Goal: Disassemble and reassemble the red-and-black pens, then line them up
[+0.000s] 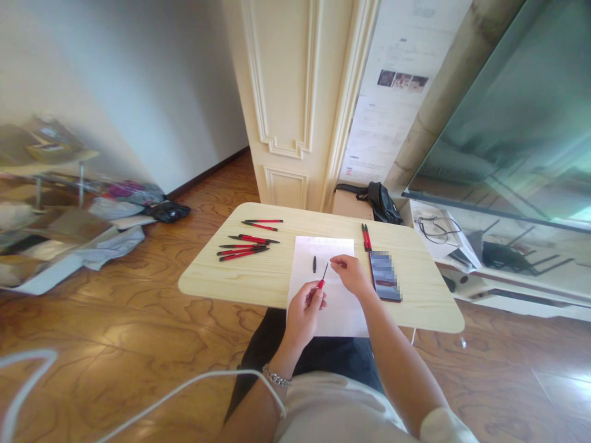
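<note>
My left hand (303, 312) is closed around the red barrel (320, 284) of a pen, held over the sheet of white paper (341, 321). A thin dark refill (325, 271) sticks up out of that barrel. Close to the refill's tip, my right hand (353, 274) has its thumb and fingers pinched together; whatever is between them is too small to make out. On the paper, just left of the refill, lies a short black pen piece (314, 264), apart from both hands.
Several red-and-black pens (252, 248) lie on the left of the pale wooden table (207, 277). Two more pens (366, 237) lie at the back right, above a phone (384, 277). A white cable (184, 394) crosses in front of my left forearm. A black bag (383, 202) sits behind the table.
</note>
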The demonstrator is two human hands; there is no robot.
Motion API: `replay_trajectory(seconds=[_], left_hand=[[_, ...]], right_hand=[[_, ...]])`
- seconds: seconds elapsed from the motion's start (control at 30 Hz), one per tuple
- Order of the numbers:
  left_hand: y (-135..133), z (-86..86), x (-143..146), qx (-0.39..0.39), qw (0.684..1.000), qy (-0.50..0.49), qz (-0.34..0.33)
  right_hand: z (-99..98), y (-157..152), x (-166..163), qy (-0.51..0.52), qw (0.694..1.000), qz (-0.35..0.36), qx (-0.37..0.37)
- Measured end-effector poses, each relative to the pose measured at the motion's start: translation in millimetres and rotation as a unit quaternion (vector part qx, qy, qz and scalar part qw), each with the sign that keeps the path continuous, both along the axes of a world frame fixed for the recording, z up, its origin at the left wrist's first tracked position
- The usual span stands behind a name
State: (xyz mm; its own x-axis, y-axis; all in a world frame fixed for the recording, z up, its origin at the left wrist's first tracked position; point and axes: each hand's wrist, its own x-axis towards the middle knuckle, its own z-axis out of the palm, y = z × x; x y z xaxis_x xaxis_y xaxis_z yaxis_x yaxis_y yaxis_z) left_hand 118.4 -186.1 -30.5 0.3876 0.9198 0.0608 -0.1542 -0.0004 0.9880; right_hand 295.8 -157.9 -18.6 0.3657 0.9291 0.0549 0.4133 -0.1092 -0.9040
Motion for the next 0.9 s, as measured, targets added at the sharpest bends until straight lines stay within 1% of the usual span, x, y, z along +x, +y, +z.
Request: replay_trajectory(seconds=[0.03,0.1,0.2,0.33,0.43,0.5,0.53,0.6,0.67,0.77,0.83,0.9], left_hand=[[0,0.1,0,-0.002,1.000,-0.002,0.000],[1,-0.3,-2,-0.004,1.000,-0.003,0.003],[3,-1.8,-4,-0.006,1.000,-0.002,0.010],[5,-2.2,-7,-0.010,1.000,-0.003,0.017],[5,-0.7,-8,-0.011,1.000,-0.005,0.017],[5,0.7,-8,-0.011,1.000,-0.006,0.017],[4,1.3,-8,-0.011,1.000,-0.007,0.018],[4,2.1,-7,-0.013,1.000,-0.009,0.019],[3,2.3,-5,-0.014,1.000,-0.010,0.019],[2,2.4,-2,-0.012,1.000,-0.014,0.015],[1,2.6,0,-0.010,1.000,-0.014,0.009],[0,3.2,1,-0.005,1.000,-0.010,0.002]], right_hand=[[-1.6,8,2,-0.057,0.998,-0.016,-0.024],[-3.8,22,1,-0.154,0.985,-0.026,-0.075],[-5.0,33,-8,-0.252,0.958,-0.030,-0.135],[-5.9,36,-18,-0.315,0.934,-0.036,-0.167],[-7.7,36,-15,-0.316,0.934,-0.033,-0.162],[-8.9,35,-10,-0.275,0.950,-0.038,-0.140],[-9.0,34,-7,-0.235,0.964,-0.039,-0.121],[-7.2,31,-1,-0.115,0.991,-0.031,-0.069],[-1.8,25,1,0.025,1.000,-0.007,-0.008],[14.0,12,-2,0.187,0.980,0.018,0.064],[27.1,2,-7,0.259,0.961,0.019,0.091],[38.8,-5,-13,0.303,0.947,0.014,0.109]])
